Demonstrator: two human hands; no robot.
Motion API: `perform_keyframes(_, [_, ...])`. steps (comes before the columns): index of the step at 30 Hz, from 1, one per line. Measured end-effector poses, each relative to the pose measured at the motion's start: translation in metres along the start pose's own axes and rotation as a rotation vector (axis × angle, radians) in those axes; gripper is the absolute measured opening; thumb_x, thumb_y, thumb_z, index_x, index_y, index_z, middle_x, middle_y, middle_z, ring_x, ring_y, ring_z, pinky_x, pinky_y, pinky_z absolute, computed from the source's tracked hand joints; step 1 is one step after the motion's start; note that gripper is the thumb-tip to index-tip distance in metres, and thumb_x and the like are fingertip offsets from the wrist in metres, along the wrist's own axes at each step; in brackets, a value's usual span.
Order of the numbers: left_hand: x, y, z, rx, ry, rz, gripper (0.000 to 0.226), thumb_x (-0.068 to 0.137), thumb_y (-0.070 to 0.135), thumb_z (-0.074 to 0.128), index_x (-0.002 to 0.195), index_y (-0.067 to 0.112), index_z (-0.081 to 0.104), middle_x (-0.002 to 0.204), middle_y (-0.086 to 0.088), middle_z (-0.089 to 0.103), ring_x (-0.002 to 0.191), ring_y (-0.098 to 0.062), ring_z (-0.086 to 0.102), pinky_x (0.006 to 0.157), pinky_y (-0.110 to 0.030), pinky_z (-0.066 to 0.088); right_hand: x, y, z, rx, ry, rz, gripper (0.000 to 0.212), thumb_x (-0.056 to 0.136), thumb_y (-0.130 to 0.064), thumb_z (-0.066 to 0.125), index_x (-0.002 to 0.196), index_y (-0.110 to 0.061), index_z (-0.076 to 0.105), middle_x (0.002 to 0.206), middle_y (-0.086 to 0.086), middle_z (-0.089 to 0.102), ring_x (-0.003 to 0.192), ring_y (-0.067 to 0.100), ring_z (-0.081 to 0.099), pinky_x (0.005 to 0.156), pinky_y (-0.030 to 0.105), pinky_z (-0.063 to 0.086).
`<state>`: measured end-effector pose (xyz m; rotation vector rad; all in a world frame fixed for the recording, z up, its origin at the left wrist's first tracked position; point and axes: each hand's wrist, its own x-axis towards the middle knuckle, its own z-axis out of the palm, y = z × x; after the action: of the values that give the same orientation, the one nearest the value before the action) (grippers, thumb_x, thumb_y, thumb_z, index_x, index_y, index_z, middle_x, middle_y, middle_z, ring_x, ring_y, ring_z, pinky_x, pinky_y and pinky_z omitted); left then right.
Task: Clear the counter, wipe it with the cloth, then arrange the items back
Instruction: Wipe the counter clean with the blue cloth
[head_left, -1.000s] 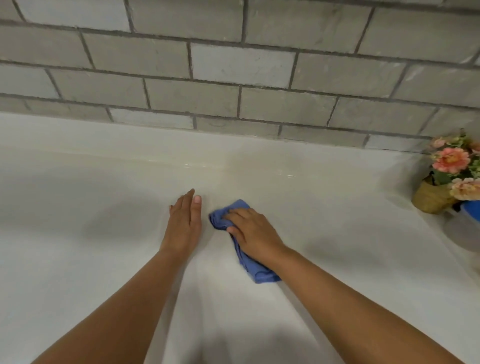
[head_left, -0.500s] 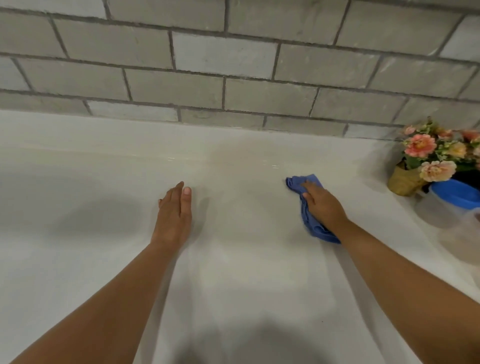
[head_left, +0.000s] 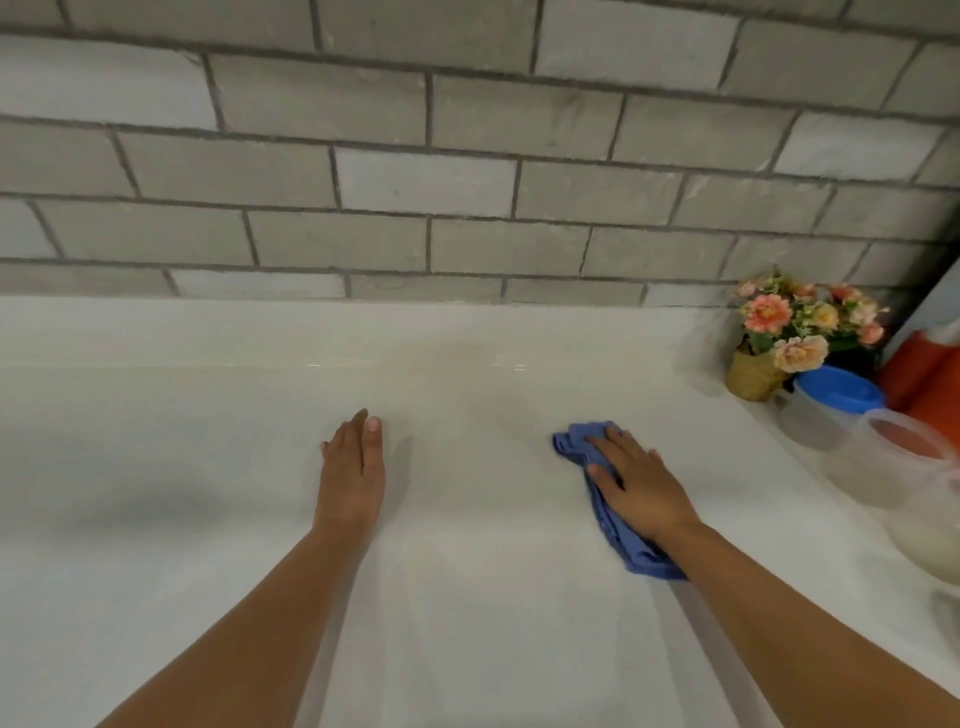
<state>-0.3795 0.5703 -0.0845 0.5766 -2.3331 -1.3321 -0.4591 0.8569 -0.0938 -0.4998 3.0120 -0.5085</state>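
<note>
On the counter (head_left: 208, 493), a flat right hand (head_left: 641, 486) is pressing the blue cloth (head_left: 571, 442)

At the near edge of the view, two bare forearms are reaching in, and both are ending in hands laid low on the white surface. Right hand first: it is lying palm-down on top of the cloth, fingers stretched out and a little spread. They are not curling round anything, just pressing the fabric to the counter. The cloth is bunching under it, poking out beyond the fingertips and trailing back beneath the wrist. Well off to that hand's left, the left hand (head_left: 350, 470) is resting on bare counter, fingers straight and together, holding nothing, well apart from the cloth.

Moving out to the right of the pressing hand, a clear plastic tub (head_left: 904, 467) with a reddish top is sitting near, blurred at the frame's edge. Just beyond it a second tub (head_left: 836, 392) with a blue lid is standing, and behind that an orange object (head_left: 919, 374) is showing, too cropped to name. Farther back on that same side, a woven pot (head_left: 753, 376) is holding pink and peach flowers (head_left: 795, 322), tucked just beside the blue lid. Beyond the fingertips, white counter is running back to a grey brick-pattern tiled wall (head_left: 467, 182).
</note>
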Motion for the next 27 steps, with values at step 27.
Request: perform_keyframes(27, [-0.212, 0.011, -0.043, 0.006, -0.121, 0.071, 0.05, 0.099, 0.037, 0.026, 0.144, 0.016, 0.032, 0.151, -0.001, 0.031, 0.143, -0.014, 0.019, 0.119, -0.03, 0.005, -0.261, -0.04, 0.003, 0.068, -0.249, -0.446, 0.087, 0.065, -0.084, -0.004, 0.14, -0.046, 0.019, 0.14, -0.038, 0.0, 0.134, -0.017, -0.002, 0.119, 0.024, 0.001])
